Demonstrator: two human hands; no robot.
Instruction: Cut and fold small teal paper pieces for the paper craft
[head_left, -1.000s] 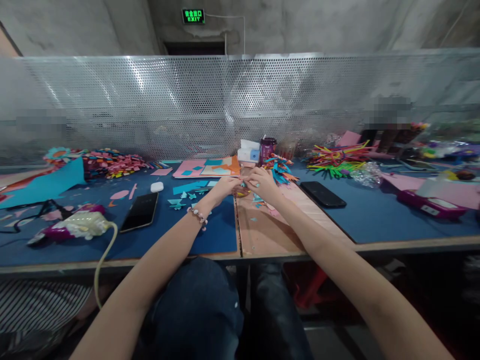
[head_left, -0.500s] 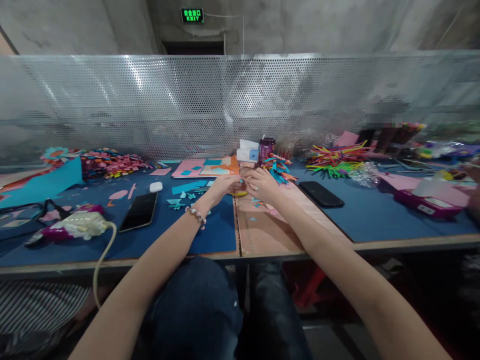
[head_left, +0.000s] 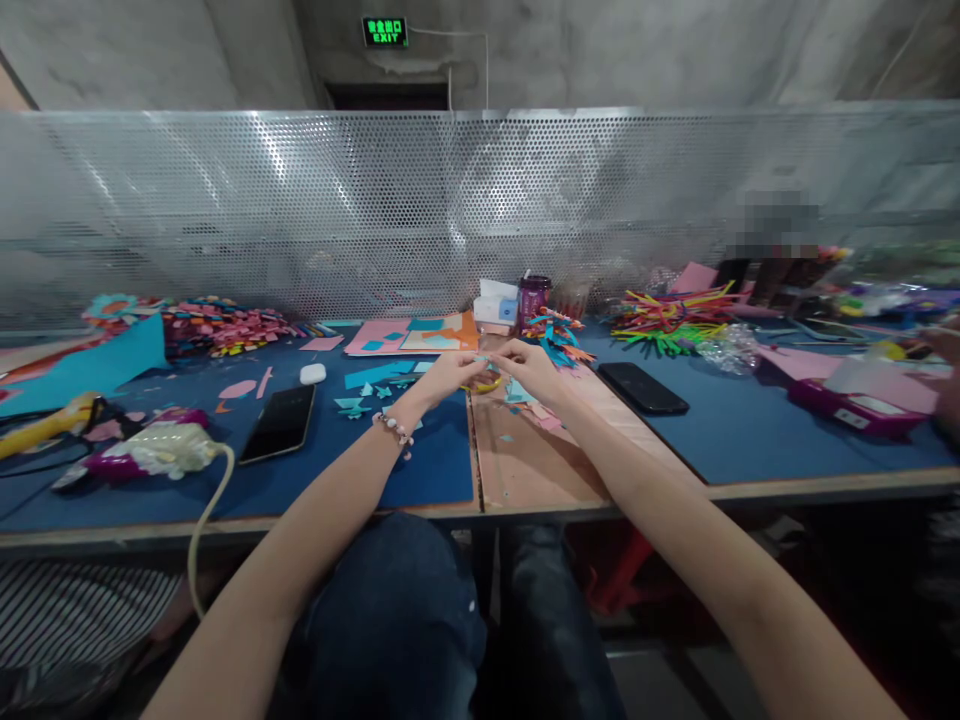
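Fingertips of my left hand and my right hand meet above the join between the blue mat and the bare wood. They are closed in a pinch around a small light-blue paper piece, mostly hidden by the fingers. Just beneath them shows a yellow curved thing, whose kind I cannot make out. Several cut light-blue paper pieces lie left of my left hand. Under my right hand are pink paper scraps and more light-blue ones.
Left: a phone, a white earbud case, a corded power strip and a yellow tool. Right: a black phone and colourful pipe cleaners. Behind my hands: a tissue pack, a purple cup and a perforated metal screen.
My right hand's fingers have straightened and shifted slightly, uncovering light-blue paper beneath. My left hand has barely moved. At the far left a yellow tool has come into view.
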